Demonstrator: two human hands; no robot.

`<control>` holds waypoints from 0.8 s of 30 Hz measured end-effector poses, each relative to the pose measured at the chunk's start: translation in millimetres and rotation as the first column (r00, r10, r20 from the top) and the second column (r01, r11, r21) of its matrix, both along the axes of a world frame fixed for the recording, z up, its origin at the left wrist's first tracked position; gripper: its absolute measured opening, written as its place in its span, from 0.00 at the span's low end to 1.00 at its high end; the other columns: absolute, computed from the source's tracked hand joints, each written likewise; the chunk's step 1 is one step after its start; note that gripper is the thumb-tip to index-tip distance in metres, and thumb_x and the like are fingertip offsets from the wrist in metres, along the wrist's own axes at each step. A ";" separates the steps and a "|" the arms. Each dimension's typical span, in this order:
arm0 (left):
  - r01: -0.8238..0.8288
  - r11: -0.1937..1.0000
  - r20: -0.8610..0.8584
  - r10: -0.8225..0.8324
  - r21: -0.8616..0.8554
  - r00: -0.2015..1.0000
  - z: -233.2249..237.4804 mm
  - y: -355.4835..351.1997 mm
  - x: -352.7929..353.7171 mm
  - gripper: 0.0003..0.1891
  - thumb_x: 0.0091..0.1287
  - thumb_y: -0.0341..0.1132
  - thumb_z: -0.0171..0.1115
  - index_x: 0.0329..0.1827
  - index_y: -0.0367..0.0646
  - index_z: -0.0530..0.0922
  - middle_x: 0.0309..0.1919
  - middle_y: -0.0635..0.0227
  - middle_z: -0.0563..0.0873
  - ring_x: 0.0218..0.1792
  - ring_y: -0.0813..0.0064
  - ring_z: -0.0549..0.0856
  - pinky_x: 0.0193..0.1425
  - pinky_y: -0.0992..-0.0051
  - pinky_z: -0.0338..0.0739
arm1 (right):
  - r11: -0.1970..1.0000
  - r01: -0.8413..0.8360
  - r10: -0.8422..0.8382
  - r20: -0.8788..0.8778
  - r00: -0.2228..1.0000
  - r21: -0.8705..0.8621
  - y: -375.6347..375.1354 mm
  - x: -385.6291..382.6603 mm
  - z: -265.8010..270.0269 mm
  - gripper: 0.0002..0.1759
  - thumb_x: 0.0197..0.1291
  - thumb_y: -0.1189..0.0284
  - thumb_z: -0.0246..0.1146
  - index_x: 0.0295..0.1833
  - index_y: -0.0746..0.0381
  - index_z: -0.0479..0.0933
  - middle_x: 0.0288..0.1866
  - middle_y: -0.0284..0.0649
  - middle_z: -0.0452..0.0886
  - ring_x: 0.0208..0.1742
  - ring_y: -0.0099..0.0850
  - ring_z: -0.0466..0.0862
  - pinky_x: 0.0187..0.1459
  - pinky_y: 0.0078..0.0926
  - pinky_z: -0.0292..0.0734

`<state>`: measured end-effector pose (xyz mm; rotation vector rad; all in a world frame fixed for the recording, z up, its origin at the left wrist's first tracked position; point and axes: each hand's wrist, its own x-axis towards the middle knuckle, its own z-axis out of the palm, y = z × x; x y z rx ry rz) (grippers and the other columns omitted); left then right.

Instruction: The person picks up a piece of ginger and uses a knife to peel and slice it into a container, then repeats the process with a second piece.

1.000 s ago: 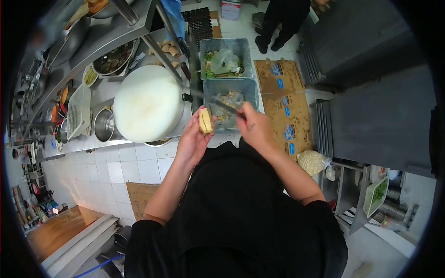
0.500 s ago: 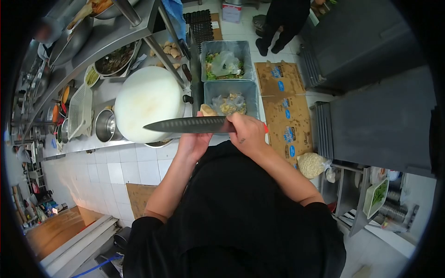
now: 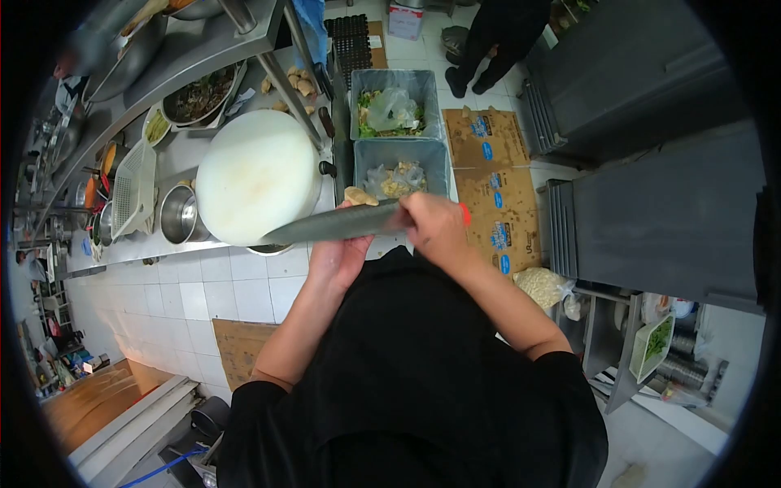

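Note:
My right hand (image 3: 436, 224) is wrapped round the red-ended handle of a large knife (image 3: 333, 224). The broad blade points left, its tip over the near edge of the round white cutting board (image 3: 259, 175). Behind the blade, my left hand (image 3: 338, 256) holds a light-brown piece of ginger (image 3: 359, 196), partly hidden by the knife. Just beyond the ginger is a grey bin (image 3: 439, 167) with peelings and a plastic bag in it.
A second bin (image 3: 355, 106) with green scraps stands farther off. On the left counter are a steel pot (image 3: 183, 213) and a white basket (image 3: 134, 191). Flattened cardboard (image 3: 496, 191) covers the floor. A person's dark legs (image 3: 498, 41) stand at the back.
The knife blade has tilted, its tip lower and nearer to me. The ginger shows more above the blade. The view has shifted slightly.

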<state>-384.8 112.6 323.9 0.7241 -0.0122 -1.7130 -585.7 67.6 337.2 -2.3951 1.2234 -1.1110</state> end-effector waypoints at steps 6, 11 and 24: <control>0.051 0.998 0.052 -0.049 -0.048 0.997 -1.3 1.7 -0.3 0.18 0.82 0.38 0.58 0.65 0.33 0.74 0.60 0.57 0.83 0.63 0.62 0.84 0.71 0.61 0.81 | 0.965 0.147 -0.124 -0.116 0.985 0.216 -2.2 -40.6 -28.4 0.13 0.55 0.80 0.67 0.44 0.58 0.73 0.31 0.44 0.86 0.34 0.50 0.88 0.34 0.49 0.80; 0.059 0.998 0.134 -0.057 -0.011 0.989 -1.3 -3.3 -6.9 0.12 0.82 0.37 0.59 0.60 0.41 0.78 0.55 0.64 0.85 0.57 0.69 0.85 0.64 0.66 0.81 | 0.982 -0.073 0.078 -0.022 0.997 0.176 11.3 0.4 25.5 0.15 0.51 0.82 0.67 0.44 0.59 0.73 0.31 0.44 0.84 0.34 0.50 0.87 0.34 0.46 0.80; 0.125 0.988 0.127 -0.114 -0.090 0.985 -4.5 0.4 1.2 0.16 0.83 0.40 0.58 0.61 0.36 0.75 0.55 0.56 0.85 0.57 0.65 0.86 0.65 0.65 0.83 | 0.954 0.054 -0.029 -0.092 0.995 0.294 -0.7 -32.4 -18.6 0.12 0.59 0.80 0.68 0.45 0.59 0.74 0.31 0.47 0.86 0.33 0.53 0.87 0.33 0.49 0.78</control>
